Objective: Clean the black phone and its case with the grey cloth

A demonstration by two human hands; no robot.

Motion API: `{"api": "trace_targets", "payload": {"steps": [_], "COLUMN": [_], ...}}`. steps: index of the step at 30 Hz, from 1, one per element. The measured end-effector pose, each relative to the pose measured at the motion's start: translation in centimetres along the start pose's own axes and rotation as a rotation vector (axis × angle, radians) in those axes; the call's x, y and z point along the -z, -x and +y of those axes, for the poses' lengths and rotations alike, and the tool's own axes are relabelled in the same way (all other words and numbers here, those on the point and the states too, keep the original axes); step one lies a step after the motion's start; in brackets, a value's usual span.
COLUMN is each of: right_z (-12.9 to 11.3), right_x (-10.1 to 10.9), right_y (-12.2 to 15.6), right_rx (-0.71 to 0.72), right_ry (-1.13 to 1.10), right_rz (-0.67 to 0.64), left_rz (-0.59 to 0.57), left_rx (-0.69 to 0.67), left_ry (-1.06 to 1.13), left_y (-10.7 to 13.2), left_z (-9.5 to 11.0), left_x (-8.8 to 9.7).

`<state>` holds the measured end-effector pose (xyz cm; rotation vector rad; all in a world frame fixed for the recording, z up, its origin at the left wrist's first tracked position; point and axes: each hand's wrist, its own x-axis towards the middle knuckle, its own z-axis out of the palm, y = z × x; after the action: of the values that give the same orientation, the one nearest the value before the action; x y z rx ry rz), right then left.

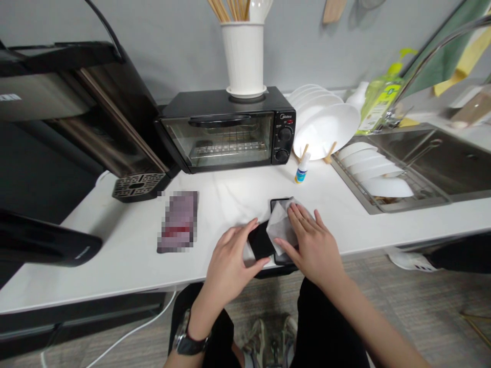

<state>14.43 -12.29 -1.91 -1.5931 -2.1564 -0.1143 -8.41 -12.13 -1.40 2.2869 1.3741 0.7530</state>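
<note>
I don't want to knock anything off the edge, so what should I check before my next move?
1. Right hand on the pale cloth: ok, resting on it.
2. Left hand beside the black flat object: ok; firmness of hold, cannot tell.
3. Margin from the white countertop's front edge: not ok, the object lies close to it.
4. Small blue-labelled bottle upright: ok.
5. Surface beneath the cloth: cannot tell, covered.

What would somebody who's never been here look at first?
Probably the right hand, spread on a whitish cloth at the front of the counter, with the left hand beside it. Behind them, a black toaster oven bears a white utensil holder, and a bright green pump bottle stands out beside the sink.
</note>
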Motion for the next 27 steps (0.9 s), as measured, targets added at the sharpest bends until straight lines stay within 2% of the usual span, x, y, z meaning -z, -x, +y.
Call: {"api": "trace_targets", "payload": {"steps": [3,6,9,12,15,21,24,27], "right_z": [-2.7,-5.4,-6.5,-5.5,-3.4,0.6,1.1,-0.2], "right_x": [-0.5,-0.6,-0.1,1.0,1.8,1.4,0.6,0.0], "right_y": [-0.3,0.8,2.3,3.6,4.3,3.0,1.3,-0.1], "right_rx": [0.061,0.169,0.226,0.228,0.2,0.08,0.024,-0.004], "right_ry": [-0.092,-0.178,-0.211,-0.204,-0.136,0.017,0.045,0.04], "right_rz": [-0.036,-0.107,-0.149,-0.172,-0.154,-0.055,-0.013,0.003], "left_rz": [0.001,-0.017,-0.004,0.0,-0.016,-0.005,-0.016,-0.023], "left_rx": [0.009,-0.002,0.013,0.021,0.013,0.023,0.04,0.048], "left_ry": [-0.029,-0.066,-0.09,-0.082,-0.049,0.005,0.02,0.024], "left_y": [0.1,0.1,0.1,0.1,0.1,-0.2,-0.2,-0.2], "left_z": [-0.3,-0.5,-0.4,-0.2,-0.2,-0.2,-0.2,-0.2], "left_x": [0.0,0.0,0.0,0.0,0.0,0.0,0.0,0.1]}}
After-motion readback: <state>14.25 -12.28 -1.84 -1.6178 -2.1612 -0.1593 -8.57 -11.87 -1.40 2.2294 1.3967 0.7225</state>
